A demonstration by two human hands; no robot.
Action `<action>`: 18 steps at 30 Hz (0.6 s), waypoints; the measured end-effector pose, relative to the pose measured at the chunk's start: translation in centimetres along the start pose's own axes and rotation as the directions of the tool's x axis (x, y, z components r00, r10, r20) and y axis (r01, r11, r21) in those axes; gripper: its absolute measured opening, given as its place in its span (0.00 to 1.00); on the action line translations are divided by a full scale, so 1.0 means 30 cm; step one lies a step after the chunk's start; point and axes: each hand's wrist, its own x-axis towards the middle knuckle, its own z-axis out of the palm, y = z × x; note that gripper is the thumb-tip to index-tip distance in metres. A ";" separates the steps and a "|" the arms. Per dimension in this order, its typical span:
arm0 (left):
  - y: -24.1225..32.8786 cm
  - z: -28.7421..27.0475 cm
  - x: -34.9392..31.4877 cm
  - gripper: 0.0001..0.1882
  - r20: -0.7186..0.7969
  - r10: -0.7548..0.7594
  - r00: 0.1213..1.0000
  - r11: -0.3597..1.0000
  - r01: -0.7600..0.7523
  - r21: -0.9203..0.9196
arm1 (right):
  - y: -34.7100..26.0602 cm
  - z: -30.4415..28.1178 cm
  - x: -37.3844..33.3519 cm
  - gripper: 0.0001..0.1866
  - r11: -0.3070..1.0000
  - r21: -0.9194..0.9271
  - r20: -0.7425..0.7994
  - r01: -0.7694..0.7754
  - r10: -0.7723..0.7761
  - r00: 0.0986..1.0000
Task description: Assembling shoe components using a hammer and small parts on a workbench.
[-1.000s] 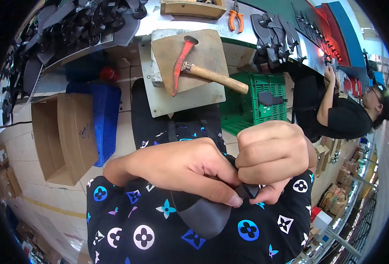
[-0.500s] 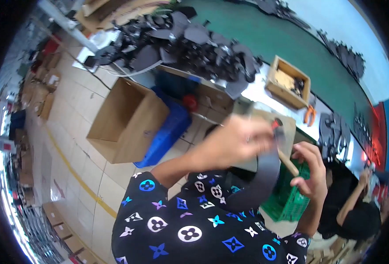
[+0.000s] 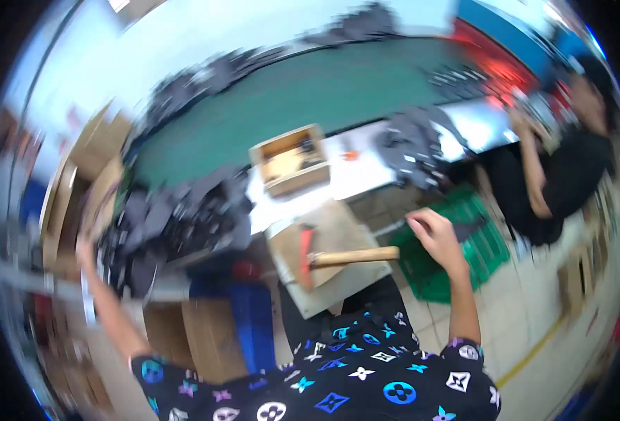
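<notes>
l. hand (image 3: pixel 84 252): arm stretched far out to pic l., at near edge of tall cardboard box (image 3: pixel 104 196) w/ raised flaps; blurred, so can't tell if fingers grip anything or if they touch the box. heap of dark pieces (image 3: pixel 191 224) just r. of it, on the bench (image 3: pixel 369 172), also smeared by motion. r. hand (image 3: pixel 435 237): fingers apart & slightly curled, nothing seen in grasp, held over green crate (image 3: pixel 459 289) on floor; one dark flat piece (image 3: pixel 468 229) in crate. btwn hands: hammer (image 3: pixel 341 257), red head + wooden handle, lying on brown board (image 3: pixel 338 219), which sits on pale plate (image 3: pixel 317 303); handle end points toward r. hand, not touching. behind board, on bench: wooden tray (image 3: pixel 278 188) w/ small dark bits inside; orange-handled tool (image 3: pixel 351 155) to its r., too blurred for detail; 2nd dark pile (image 3: pixel 415 144) further r. green mat (image 3: pixel 303 88) runs along back. floor, pic l.: brown carton (image 3: pixel 215 340) beside blue bin (image 3: pixel 252 330). far r.: co-worker (image 3: pixel 580 175), dark top, seated at bench, hands up nr red glow.
</notes>
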 end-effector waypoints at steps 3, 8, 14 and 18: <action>0.214 0.105 0.070 0.21 0.511 -0.070 0.857 0.924 0.249 -0.290 | 0.114 -0.065 0.068 0.12 0.971 -0.135 -0.235 -0.199 0.164 0.958; 0.818 -0.234 0.075 0.29 0.422 -0.421 0.803 0.888 0.459 0.013 | 0.422 -0.337 0.279 0.23 0.852 -0.388 -0.599 -0.352 0.057 0.798; 0.973 -0.876 0.049 0.33 -0.109 -0.343 0.933 0.939 0.344 -0.013 | 0.409 -0.164 0.645 0.18 0.915 -0.322 -0.376 -0.243 0.111 0.920; 1.369 -1.147 0.020 0.37 -0.149 -0.163 0.975 0.798 0.041 -0.602 | 0.006 0.129 0.648 0.11 0.566 0.822 -0.247 -0.065 0.456 0.855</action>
